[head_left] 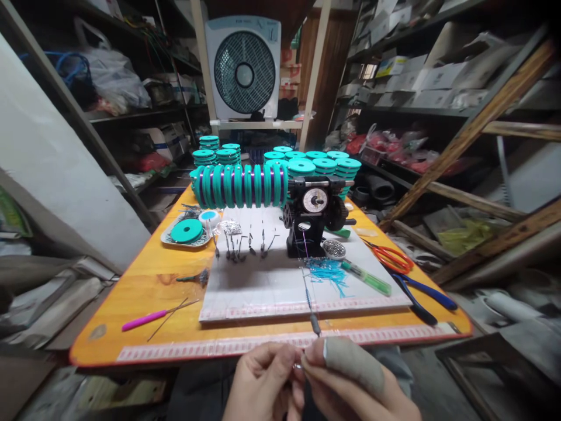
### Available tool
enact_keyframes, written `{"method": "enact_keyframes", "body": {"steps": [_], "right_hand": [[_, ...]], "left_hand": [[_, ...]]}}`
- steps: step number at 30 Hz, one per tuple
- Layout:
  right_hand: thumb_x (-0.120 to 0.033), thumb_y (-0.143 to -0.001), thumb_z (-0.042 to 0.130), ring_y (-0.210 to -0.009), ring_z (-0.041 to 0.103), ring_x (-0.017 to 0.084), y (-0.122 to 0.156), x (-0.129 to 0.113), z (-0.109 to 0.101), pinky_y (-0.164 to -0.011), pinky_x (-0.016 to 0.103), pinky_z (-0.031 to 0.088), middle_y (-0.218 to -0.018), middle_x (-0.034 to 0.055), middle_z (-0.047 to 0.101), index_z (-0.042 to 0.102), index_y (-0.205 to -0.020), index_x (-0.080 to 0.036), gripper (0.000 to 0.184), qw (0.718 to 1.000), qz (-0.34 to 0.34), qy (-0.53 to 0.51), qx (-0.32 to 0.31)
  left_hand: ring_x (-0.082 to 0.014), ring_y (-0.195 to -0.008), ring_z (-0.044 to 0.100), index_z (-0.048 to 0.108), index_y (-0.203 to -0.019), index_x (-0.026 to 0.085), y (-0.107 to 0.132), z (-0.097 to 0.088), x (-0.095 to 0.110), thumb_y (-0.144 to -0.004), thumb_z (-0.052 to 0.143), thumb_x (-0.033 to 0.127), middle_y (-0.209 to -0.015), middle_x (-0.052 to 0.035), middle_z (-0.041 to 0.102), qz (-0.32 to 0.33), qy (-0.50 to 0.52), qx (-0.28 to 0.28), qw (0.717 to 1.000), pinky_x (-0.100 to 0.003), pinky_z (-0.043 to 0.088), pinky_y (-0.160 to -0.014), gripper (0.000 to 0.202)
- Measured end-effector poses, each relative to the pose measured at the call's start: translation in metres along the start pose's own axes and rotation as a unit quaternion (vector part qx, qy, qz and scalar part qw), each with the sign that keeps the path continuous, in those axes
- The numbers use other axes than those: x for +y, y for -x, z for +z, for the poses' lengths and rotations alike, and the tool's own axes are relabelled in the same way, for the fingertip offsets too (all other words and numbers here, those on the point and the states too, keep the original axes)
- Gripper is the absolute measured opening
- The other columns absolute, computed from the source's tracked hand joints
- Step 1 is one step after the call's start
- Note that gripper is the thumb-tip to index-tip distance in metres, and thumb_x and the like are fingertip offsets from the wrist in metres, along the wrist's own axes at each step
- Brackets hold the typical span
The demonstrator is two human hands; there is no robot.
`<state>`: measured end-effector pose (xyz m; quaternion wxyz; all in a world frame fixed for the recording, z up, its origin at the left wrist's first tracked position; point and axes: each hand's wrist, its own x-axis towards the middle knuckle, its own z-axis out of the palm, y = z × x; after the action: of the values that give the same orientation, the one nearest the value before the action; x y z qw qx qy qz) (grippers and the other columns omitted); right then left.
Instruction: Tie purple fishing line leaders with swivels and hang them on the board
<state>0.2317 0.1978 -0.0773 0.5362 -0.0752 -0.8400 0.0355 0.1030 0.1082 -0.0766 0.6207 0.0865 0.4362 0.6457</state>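
Note:
In front of the table's near edge, my left hand and my right hand meet, fingertips pinched together. A tiny shiny metal piece shows at my left fingertips, its kind too small to tell. A grey wrap covers one digit of my right hand. Fishing line comes down from the black winding machine towards my right fingers. On it, just above that hand, sits a dark grey, elongated weight or float. My fingers hide the line's end.
A row of teal spools sits on the winder, dark rigs hanging below. Blue line pieces, a green-handled tool, pliers and orange scissors lie right. A pink hook tool and a tray are left.

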Motion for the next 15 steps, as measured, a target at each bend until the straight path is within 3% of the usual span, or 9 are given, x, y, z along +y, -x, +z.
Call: {"method": "enact_keyframes", "body": {"steps": [5,9,12,15], "right_hand": [[-0.014,-0.093,0.055,-0.069,0.074,0.018,-0.004,0.002,-0.003,-0.072,0.022,0.065,-0.085,0.008,0.076,0.072,-0.105,-0.014,0.021,0.998,-0.027,-0.042,-0.036],[-0.01,-0.089,0.06,-0.073,0.075,0.017,-0.013,-0.005,-0.007,-0.077,0.021,0.063,-0.086,0.0071,0.076,0.072,-0.098,-0.016,0.016,0.997,0.016,-0.034,-0.06],[-0.002,-0.083,0.063,-0.079,0.074,0.015,-0.022,-0.009,-0.007,-0.082,0.018,0.061,-0.089,0.007,0.076,0.07,-0.095,-0.015,0.02,0.994,0.067,-0.061,-0.06],[0.002,-0.079,0.062,-0.086,0.072,0.013,-0.026,-0.011,-0.005,-0.083,0.015,0.058,-0.092,0.0065,0.072,0.068,-0.096,-0.015,0.025,0.983,0.127,-0.112,-0.069]], "left_hand": [[0.0017,-0.036,0.039,0.075,-0.071,0.009,0.0,0.009,0.013,-0.051,0.093,0.045,-0.048,0.0025,0.054,0.032,0.044,0.009,0.998,-0.009,0.025,-0.035,0.044],[0.001,-0.043,0.039,0.075,-0.069,0.012,0.0,0.013,0.026,-0.051,0.095,0.037,-0.055,0.0013,0.058,0.059,0.062,0.032,0.996,-0.007,0.026,-0.036,0.036],[-0.0012,-0.043,0.043,0.075,-0.071,0.013,-0.004,0.007,0.024,-0.057,0.092,0.038,-0.058,0.0003,0.06,0.101,0.012,0.022,0.995,-0.008,0.031,-0.036,0.033],[-0.0052,-0.045,0.052,0.075,-0.072,0.015,-0.007,0.0,0.015,-0.065,0.087,0.039,-0.067,-0.0016,0.064,0.201,-0.084,0.01,0.976,-0.012,0.041,-0.037,0.027]]}}
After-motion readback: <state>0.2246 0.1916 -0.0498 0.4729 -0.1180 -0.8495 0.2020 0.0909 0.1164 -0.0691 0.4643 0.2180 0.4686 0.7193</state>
